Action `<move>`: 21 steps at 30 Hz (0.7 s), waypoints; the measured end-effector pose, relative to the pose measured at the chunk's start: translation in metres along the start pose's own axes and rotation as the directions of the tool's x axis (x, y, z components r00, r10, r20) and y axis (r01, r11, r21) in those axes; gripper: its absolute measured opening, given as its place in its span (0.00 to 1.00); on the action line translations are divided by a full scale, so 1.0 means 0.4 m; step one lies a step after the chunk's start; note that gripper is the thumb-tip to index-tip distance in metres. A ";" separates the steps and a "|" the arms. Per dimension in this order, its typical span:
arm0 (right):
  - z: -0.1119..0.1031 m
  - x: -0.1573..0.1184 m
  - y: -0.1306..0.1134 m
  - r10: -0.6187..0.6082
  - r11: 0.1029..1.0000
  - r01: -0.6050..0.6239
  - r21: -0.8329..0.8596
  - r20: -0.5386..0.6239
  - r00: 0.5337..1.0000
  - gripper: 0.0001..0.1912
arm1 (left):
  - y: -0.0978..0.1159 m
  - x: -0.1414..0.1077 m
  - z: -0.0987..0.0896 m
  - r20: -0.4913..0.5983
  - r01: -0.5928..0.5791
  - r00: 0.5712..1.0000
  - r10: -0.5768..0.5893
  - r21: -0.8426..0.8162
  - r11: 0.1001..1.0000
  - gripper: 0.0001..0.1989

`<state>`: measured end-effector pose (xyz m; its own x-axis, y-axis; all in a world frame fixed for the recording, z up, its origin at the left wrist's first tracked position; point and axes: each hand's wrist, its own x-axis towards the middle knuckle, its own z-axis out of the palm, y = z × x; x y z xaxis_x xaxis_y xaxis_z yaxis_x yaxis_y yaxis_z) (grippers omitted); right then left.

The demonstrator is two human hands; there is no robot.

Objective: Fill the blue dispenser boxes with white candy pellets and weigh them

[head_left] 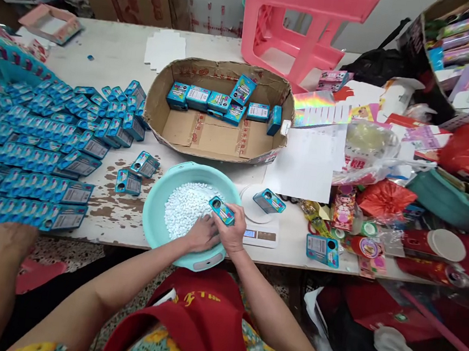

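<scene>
Head view: teal basin (160, 189) holds many small white pellets (185, 206).

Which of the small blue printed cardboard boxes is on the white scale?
The blue box just right of the right hand; it alone sits on the round white plate of the scale.

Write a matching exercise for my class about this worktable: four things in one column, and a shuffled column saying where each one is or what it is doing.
Column one
1. Left hand
2. Right hand
3. Pink stool
4. Scale

Column two
A. At the far side of the table
B. Holding a small blue box
C. Bearing another blue box
D. Reaching into the basin of white pellets

Right pairs: 1-D, 2-B, 3-A, 4-C
</scene>
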<state>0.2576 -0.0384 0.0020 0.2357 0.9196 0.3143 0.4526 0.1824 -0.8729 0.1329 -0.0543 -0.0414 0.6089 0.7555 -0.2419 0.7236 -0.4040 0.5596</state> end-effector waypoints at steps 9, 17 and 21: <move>-0.020 0.018 -0.044 0.120 0.993 -0.120 0.004 0.009 0.993 0.17 | -0.079 -0.115 -0.058 0.113 0.312 0.948 -0.298 -0.145 0.939 0.08; -0.025 0.008 -0.070 0.107 0.994 -0.089 -0.067 0.356 0.928 0.16 | -0.034 -0.094 -0.205 0.008 0.133 0.777 -0.630 -0.980 0.151 0.14; -0.009 -0.002 -0.093 0.098 0.991 -0.044 -0.124 0.471 0.877 0.15 | 0.035 -0.067 -0.264 -0.148 -0.225 0.745 -0.650 -0.974 -0.036 0.11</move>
<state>0.2439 -0.0471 0.0355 -0.1545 0.9879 0.0141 0.5444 0.0970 -0.8332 0.0924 -0.0260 0.0567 -0.0648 0.9022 -0.4265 -0.4792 0.3468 0.8063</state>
